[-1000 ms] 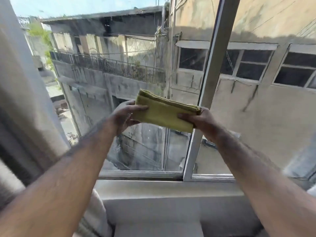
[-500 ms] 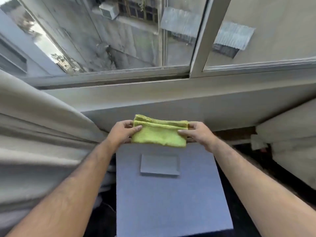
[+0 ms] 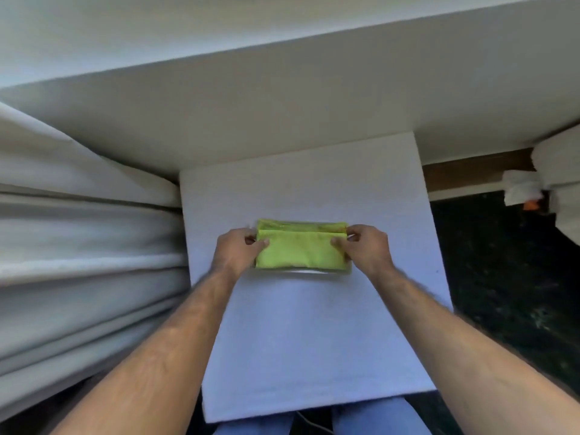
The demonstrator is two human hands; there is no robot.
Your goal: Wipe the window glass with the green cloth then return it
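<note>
The folded green cloth lies flat over a small grey tray in the middle of a white table top. Only the tray's front rim shows under the cloth. My left hand pinches the cloth's left edge between thumb and fingers. My right hand pinches its right edge the same way. The window glass is out of view above.
A pale curtain hangs in folds against the table's left side. The white wall under the sill rises just behind the table. Right of the table is dark floor, with a white bundle by the wall.
Both hands brought the cloth down from in front of the window to the table and set it over the grey tray. My view tilted down, so the window left the frame.
</note>
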